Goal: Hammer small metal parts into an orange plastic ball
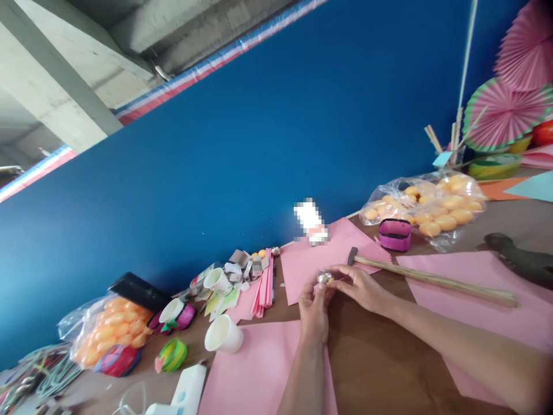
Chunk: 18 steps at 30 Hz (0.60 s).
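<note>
L hand + R hand, both mine, fingertips pinching part-foiled ball btwn them, over brown table | prog: most foil on, orange patch bare R side, so prob. part-done | hammer lying just past R hand | 2nd foil ball near blue wall, looks fully covered | orange balls in R-side bag, unwrapped

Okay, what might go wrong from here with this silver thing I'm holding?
The small silver object is pinched between your left hand and right hand, so it might slip. The hammer lies just beyond your right forearm, which could knock it. The white cup to the left of your left forearm might tip if that arm swings out.
</note>
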Tool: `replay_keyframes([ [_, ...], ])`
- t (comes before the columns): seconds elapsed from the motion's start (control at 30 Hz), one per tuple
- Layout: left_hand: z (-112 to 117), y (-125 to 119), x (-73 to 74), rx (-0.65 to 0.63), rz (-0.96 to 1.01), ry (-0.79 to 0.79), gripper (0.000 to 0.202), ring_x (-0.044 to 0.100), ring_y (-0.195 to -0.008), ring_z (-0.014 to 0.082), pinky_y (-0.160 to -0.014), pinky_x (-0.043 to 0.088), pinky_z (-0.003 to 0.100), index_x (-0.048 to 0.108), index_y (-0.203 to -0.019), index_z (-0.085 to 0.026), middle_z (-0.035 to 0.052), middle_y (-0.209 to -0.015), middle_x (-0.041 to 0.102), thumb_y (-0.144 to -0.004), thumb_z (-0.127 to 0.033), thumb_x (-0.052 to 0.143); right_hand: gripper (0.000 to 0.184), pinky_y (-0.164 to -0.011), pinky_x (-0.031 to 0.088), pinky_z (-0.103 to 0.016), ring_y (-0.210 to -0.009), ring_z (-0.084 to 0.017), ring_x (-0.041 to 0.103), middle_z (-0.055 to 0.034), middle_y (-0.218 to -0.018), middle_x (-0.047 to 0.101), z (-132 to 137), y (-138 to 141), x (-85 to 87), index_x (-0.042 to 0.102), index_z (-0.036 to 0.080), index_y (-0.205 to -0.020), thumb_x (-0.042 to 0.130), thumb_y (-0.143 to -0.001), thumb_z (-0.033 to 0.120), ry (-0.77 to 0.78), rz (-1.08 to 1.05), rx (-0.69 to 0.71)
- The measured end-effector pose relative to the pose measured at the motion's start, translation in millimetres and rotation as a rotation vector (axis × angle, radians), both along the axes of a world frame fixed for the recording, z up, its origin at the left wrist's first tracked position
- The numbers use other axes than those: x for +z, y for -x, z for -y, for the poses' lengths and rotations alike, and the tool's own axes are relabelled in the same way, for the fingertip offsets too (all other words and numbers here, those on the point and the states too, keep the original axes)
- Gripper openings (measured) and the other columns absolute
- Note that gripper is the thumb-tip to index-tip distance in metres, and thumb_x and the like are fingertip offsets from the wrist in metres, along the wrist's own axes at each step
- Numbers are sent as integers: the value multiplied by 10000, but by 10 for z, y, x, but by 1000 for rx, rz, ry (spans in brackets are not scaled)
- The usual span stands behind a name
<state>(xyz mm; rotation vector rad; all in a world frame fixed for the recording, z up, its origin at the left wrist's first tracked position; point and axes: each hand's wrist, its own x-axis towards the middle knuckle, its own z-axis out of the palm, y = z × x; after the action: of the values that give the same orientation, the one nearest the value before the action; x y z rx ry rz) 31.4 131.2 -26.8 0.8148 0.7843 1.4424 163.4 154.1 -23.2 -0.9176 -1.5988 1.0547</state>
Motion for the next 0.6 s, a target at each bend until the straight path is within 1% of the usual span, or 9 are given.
replay_keyframes([
  [0.07, 5, -6, 10, 8, -5, 8, 397, 594, -950, 212, -886, 422, 396, 595, -1077, -185, 94, -1024, 643, -702, -308, 630, 311, -839, 468, -368, -939, -223, 585, -70, -1026, 635, 1, 10, -20, 562, 191, -1062, 566, -773, 306, -34, 8, -25],
  [0.17, 21, -21, 26, 6, -29, -6, 435, 581, -978, 219, -870, 430, 376, 569, -1111, -193, 94, -1046, 634, -700, -324, 629, 294, -777, 488, -340, -904, -210, 581, -67, -1031, 612, 19, 31, -46, 549, 210, -1062, 557, -776, 277, -125, 31, -55],
  [0.27, 31, -34, 29, -1, -67, 3, 471, 589, -959, 218, -847, 440, 356, 554, -1128, -186, 96, -1031, 640, -686, -320, 645, 265, -750, 488, -317, -878, -197, 571, -62, -1020, 590, 50, 42, -40, 546, 224, -1040, 548, -777, 257, -207, 84, -82],
  [0.37, 25, -33, 18, -2, -84, 15, 442, 601, -924, 209, -822, 453, 343, 560, -1114, -166, 103, -1014, 644, -706, -323, 623, 249, -731, 490, -306, -848, -192, 571, -63, -993, 585, 72, 37, -6, 549, 224, -1017, 553, -772, 269, -237, 138, -76],
  [0.43, 10, -19, 6, 16, -41, 21, 400, 615, -875, 185, -807, 462, 334, 561, -1102, -168, 86, -962, 657, -733, -316, 595, 253, -712, 491, -298, -826, -186, 574, -62, -988, 588, 63, 21, 14, 541, 224, -1025, 545, -780, 287, -242, 162, -82],
  [0.47, 0, -7, -1, 33, -2, 29, 381, 620, -853, 173, -802, 466, 327, 561, -1096, -172, 74, -926, 663, -743, -313, 582, 243, -704, 489, -295, -810, -181, 575, -59, -984, 592, 49, 7, 18, 536, 225, -1028, 524, -795, 292, -244, 173, -111],
  [0.53, -24, 21, -17, 67, 78, 63, 343, 630, -813, 157, -790, 474, 312, 574, -1061, -171, 64, -861, 669, -753, -323, 565, 209, -707, 477, -298, -795, -177, 576, -56, -965, 604, -1, -39, 6, 535, 223, -1016, 459, -831, 284, -264, 209, -217],
  [0.6, -51, 50, -34, 84, 134, 107, 307, 636, -790, 154, -770, 486, 294, 601, -991, -154, 76, -842, 673, -754, -343, 557, 209, -719, 459, -315, -799, -187, 578, -60, -939, 615, -66, -100, -32, 549, 216, -992, 399, -854, 261, -289, 284, -333],
])
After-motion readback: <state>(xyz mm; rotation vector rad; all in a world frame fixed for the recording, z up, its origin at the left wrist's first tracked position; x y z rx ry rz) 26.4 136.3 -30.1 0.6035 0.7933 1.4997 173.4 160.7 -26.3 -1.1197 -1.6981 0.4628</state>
